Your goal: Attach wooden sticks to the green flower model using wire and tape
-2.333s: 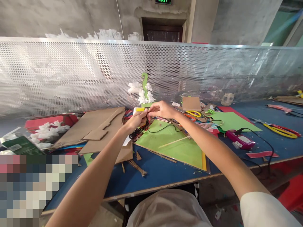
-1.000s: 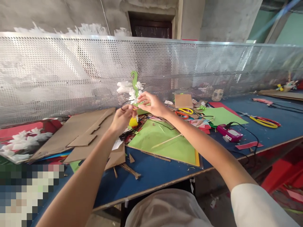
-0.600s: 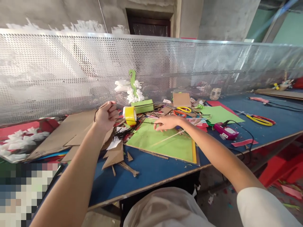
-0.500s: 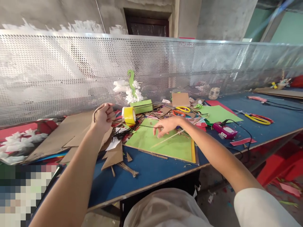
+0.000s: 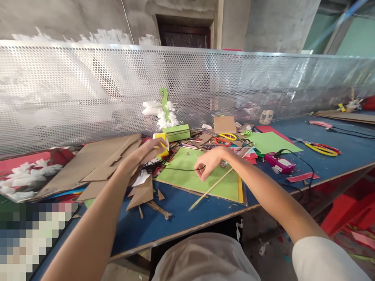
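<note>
My left hand (image 5: 149, 150) reaches over the table with its fingers stretched out, right at a roll of yellow tape (image 5: 163, 151); whether it touches the roll is unclear. Over a sheet of light green card (image 5: 178, 177), my right hand (image 5: 209, 162) is closed in a pinch on a thin black wire (image 5: 183, 169), which trails off leftward. A thin pale stick (image 5: 205, 194) slants past beneath my right wrist; where it meets the hand is hidden. A bundle of black wires (image 5: 152, 166) lies below my left hand.
Behind the tape stands a green block (image 5: 177, 133) with white paper tufts. Brown cardboard sheets (image 5: 84, 162) lie left. Yellow-handled scissors (image 5: 227, 136), a magenta box with a cord (image 5: 279, 163) and pliers (image 5: 319, 148) lie right. A perforated metal screen (image 5: 190, 82) runs along the back.
My left hand has opened from a fist and moved right to the tape roll. My right hand has closed into a pinch, and the pale stick's near end has swung toward the table's front edge.
</note>
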Available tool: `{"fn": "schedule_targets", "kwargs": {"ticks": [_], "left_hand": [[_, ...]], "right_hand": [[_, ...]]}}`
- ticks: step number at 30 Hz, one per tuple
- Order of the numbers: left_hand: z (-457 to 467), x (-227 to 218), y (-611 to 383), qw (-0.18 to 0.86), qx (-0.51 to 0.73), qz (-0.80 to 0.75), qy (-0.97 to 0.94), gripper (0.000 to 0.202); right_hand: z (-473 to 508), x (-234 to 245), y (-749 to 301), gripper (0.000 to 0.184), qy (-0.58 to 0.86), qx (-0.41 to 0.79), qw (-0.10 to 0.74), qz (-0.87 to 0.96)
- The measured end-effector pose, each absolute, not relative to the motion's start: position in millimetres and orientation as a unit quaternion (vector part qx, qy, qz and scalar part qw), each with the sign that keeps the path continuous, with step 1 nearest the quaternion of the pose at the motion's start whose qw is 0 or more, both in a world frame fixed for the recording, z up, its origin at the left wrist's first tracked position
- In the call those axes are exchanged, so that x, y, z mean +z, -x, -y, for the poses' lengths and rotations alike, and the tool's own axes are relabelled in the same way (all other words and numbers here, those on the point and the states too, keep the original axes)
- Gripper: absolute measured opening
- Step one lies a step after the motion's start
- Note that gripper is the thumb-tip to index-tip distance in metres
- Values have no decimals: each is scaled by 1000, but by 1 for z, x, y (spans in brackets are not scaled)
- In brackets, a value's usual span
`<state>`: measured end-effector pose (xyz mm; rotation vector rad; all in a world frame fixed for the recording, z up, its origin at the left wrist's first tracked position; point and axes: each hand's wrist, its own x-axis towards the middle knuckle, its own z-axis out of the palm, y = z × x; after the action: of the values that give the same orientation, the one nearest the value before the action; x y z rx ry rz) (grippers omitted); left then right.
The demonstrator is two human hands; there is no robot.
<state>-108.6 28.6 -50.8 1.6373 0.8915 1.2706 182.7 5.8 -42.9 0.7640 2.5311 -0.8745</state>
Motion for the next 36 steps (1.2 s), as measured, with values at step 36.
{"fn": "schedule_targets", "kwargs": {"ticks": [36], "left_hand": [[-19,-71,69,277,89,-352,-890,14]], "right_hand": [[-8,-37,-188,17,-367,-30,68,-927]]}}
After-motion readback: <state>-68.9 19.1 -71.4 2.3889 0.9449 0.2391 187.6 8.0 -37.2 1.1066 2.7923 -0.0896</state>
